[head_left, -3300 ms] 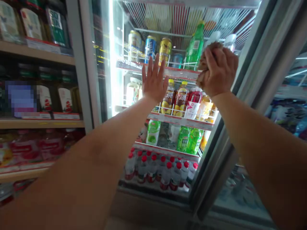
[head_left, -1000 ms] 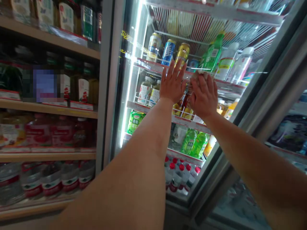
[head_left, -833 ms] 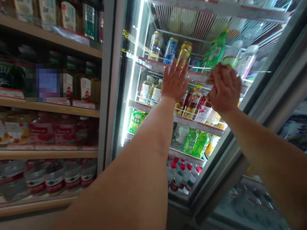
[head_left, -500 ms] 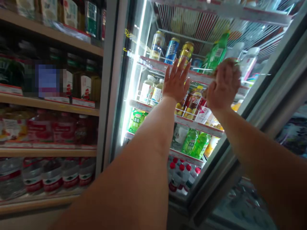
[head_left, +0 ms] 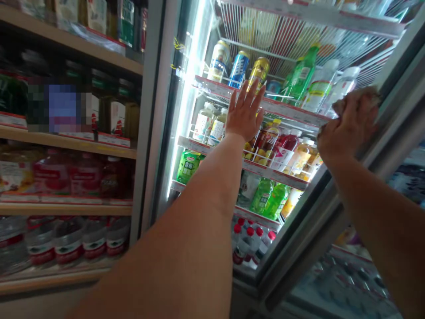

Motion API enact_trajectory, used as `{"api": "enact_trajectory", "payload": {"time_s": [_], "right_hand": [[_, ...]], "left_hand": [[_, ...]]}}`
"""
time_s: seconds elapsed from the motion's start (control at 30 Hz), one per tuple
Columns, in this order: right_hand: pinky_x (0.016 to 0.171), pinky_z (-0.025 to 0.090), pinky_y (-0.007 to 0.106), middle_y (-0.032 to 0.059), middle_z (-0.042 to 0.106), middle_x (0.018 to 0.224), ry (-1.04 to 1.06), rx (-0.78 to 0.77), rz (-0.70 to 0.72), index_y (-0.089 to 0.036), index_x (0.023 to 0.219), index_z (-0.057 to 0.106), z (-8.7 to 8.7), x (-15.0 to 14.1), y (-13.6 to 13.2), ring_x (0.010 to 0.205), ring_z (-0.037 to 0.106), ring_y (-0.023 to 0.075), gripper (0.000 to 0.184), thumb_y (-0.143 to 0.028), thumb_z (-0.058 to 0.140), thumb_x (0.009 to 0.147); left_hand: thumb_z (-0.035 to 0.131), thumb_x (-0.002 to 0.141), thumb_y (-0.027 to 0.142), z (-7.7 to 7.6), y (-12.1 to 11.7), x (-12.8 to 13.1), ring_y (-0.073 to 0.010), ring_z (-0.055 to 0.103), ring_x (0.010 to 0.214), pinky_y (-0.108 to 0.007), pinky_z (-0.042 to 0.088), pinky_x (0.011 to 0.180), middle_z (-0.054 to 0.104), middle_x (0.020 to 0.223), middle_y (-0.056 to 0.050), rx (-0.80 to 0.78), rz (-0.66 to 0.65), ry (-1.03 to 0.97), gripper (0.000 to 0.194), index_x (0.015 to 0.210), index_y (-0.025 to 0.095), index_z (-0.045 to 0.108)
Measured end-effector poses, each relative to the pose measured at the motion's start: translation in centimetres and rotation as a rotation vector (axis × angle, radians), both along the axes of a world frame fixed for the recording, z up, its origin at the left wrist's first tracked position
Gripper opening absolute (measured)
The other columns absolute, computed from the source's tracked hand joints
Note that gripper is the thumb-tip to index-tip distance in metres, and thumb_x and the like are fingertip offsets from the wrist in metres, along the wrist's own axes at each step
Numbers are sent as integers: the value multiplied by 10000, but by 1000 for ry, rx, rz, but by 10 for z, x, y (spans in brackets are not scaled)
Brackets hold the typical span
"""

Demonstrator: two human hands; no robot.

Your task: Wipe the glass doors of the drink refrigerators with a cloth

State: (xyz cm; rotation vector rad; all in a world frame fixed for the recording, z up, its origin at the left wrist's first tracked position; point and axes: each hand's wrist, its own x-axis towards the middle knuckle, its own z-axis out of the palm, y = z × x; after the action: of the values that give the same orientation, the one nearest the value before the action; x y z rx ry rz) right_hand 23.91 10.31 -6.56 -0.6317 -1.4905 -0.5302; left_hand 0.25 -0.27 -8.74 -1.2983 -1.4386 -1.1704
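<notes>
My left hand [head_left: 245,114] lies flat and open against the glass door [head_left: 199,146] of a lit drinks fridge, fingers spread upward. My right hand [head_left: 348,126] is closed on a brownish cloth [head_left: 345,104] and presses it on the glass close to the door's right frame [head_left: 372,146]. Behind the glass stand cans [head_left: 239,68] on the upper shelf, green bottles [head_left: 300,75] and clear ones beside them, juice bottles on the middle shelf, and red-capped water bottles [head_left: 249,239] at the bottom.
Wooden shelves [head_left: 66,141] to the left carry dark bottles, cartons and packs of water. A bright light strip [head_left: 189,110] runs down the fridge's left side. Another glass case [head_left: 408,181] shows at the far right.
My right hand has slid the cloth to the right across the glass, from beside my left hand out to the door's right frame. My left hand has stayed flat in place.
</notes>
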Motion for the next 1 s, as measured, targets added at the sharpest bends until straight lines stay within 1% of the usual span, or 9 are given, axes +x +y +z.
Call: {"api": "enact_trajectory", "payload": {"time_s": [0.07,0.17,0.43,0.5,0.6,0.67,0.73,0.8,1.0], "right_hand": [[1139,39,745,57,212,1694,36,-14,-3,-289,1612,280,-6,-5,3,1518,129,501,648,-332,334,968],[1135,57,768,114,283,1667,-4,37,-17,-216,1586,361,-21,-25,-3,1513,165,502,651,-283,376,938],[1223,142,664,27,445,1594,-629,246,7,-295,1530,451,-44,-31,-21,1519,292,360,596,-304,455,934],[1222,149,657,27,452,1589,-540,229,-3,-295,1526,454,-43,-29,-17,1511,307,355,583,-306,436,943],[1207,173,647,74,428,1600,-101,133,-33,-243,1547,428,-38,-32,-8,1490,324,381,589,-294,373,963],[1202,205,619,111,420,1600,123,67,-24,-183,1549,429,-35,-34,-1,1478,333,397,607,-274,356,953],[1200,228,605,133,428,1591,184,47,-15,-138,1526,463,-34,-35,2,1475,334,406,611,-260,368,934],[1202,240,614,123,442,1584,79,93,-13,-140,1503,498,-36,-35,0,1486,322,400,603,-256,384,922],[1230,224,597,36,511,1543,-622,300,20,-260,1508,486,-49,-36,-16,1501,341,316,598,-284,459,910]], "left_hand": [[262,956,350,0,0,0,-148,-71,1564,-408,-63,1308,139,1670,135,12,3,16,665,1619,297,237],[259,958,347,-1,1,-1,-151,-56,1567,-406,-64,1306,132,1673,113,21,18,20,664,1617,271,249],[258,946,379,0,3,-1,-98,-110,1547,-371,-95,1298,135,1663,154,17,-8,-6,670,1614,338,234],[242,950,374,0,2,0,-137,-74,1560,-395,-69,1304,120,1678,100,18,17,7,675,1618,273,250],[242,950,356,-1,1,1,-184,-21,1572,-422,-37,1308,121,1688,44,20,42,30,681,1614,208,271],[268,942,347,-1,0,2,-183,-23,1573,-420,-37,1309,138,1682,75,17,29,22,680,1614,242,273],[284,936,344,-1,-1,2,-168,-43,1569,-414,-44,1309,148,1673,116,12,16,6,679,1612,288,270],[281,941,346,-1,-1,3,-160,-60,1566,-409,-50,1309,139,1675,113,14,21,8,677,1614,278,263],[287,947,372,-1,0,1,-144,-88,1558,-411,-48,1312,123,1666,144,11,-7,-3,674,1617,321,239]]}}
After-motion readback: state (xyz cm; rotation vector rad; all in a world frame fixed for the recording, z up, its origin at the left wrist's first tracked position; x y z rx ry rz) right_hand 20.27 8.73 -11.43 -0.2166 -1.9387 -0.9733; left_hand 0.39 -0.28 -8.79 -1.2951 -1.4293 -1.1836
